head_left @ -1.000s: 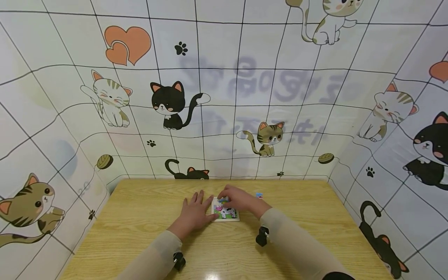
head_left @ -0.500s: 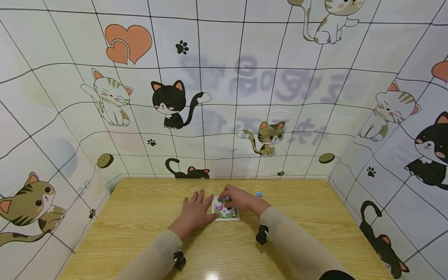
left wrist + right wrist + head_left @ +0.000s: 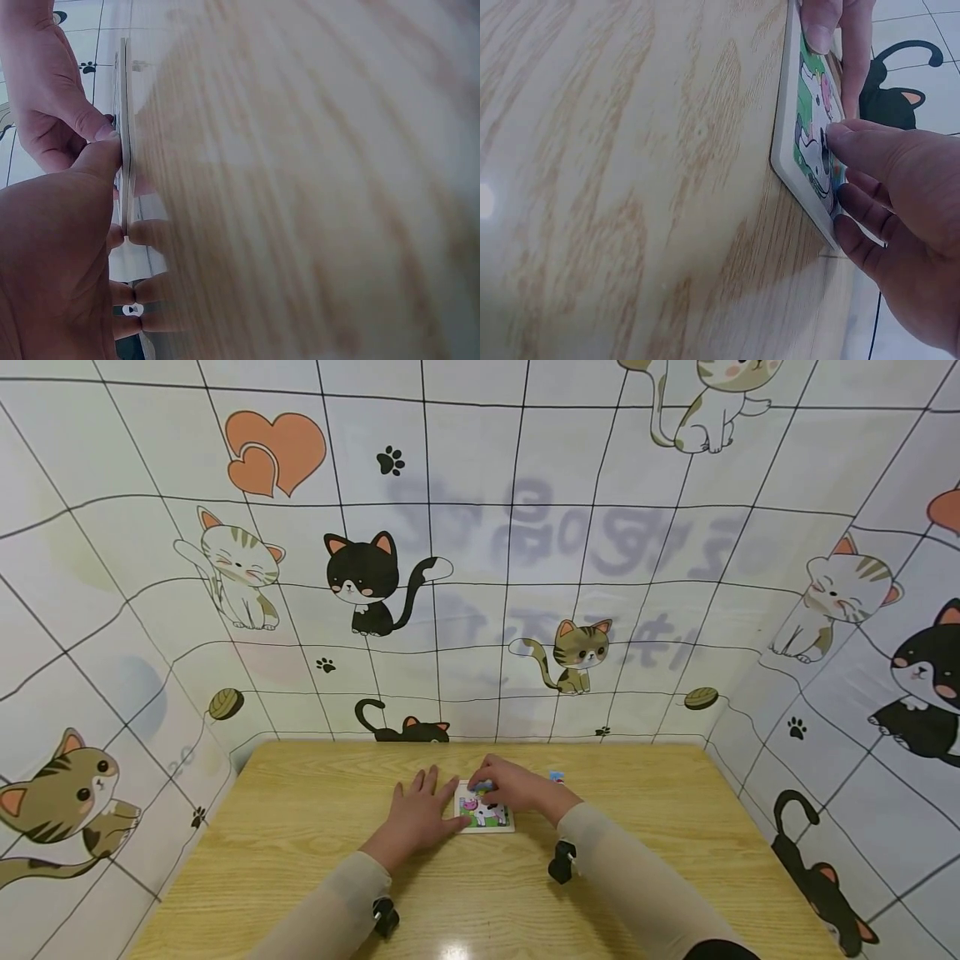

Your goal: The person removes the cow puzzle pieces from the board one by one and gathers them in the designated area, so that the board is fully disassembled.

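Note:
A small white-edged puzzle board with a cow picture lies flat on the table between my hands. My left hand rests beside it with fingers spread, its thumb on the board's near left part. Over the board's far part, my right hand pinches a blue-topped puzzle piece with bent fingers, which partly cover it. The right wrist view shows the right thumb on the cow picture and the other fingertips by the board's edge. Seen edge-on in the left wrist view, the board lies close along the tabletop.
Another puzzle piece, blue and red, lies on the wooden table beyond my right wrist. Cat-printed cloth walls stand behind the table and on both sides.
The blue-topped piece under my right fingers has shifted slightly toward the far side of the board. My left hand stays in place.

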Tool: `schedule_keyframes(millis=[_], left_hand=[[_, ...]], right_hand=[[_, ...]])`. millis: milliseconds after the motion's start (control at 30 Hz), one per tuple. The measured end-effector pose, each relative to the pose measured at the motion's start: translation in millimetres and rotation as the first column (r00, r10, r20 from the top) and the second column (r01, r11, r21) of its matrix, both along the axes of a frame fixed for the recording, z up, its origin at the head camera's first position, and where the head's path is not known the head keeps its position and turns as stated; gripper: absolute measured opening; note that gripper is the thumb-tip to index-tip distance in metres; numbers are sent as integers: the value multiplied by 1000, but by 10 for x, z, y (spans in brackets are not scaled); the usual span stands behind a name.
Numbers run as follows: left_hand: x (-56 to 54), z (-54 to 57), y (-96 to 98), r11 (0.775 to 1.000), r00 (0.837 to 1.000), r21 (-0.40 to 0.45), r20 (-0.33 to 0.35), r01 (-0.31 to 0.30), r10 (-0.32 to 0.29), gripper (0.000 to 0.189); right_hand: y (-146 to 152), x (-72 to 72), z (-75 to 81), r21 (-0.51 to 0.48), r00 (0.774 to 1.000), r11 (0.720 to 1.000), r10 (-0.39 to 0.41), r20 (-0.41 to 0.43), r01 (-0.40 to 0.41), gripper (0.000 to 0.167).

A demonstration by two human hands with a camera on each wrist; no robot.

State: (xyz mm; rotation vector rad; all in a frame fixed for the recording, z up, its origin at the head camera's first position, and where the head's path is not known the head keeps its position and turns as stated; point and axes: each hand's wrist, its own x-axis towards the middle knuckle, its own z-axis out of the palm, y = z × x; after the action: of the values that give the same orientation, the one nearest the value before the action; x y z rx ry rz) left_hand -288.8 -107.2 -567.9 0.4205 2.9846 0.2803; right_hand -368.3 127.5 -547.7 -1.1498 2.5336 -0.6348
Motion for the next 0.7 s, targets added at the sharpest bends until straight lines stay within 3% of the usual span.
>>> schedule_keyframes(millis=[300,700], left_hand=[[16,18,-2,1000,1000,1,1,6,-6,86],[15,37,5,1000,1000,6,4,5,-5,86]], right_hand=[[-6,37,27,-6,1000,1000,-9,5,9,27],[-3,92,21,-15,997,1000,3,-83,-4,27]])
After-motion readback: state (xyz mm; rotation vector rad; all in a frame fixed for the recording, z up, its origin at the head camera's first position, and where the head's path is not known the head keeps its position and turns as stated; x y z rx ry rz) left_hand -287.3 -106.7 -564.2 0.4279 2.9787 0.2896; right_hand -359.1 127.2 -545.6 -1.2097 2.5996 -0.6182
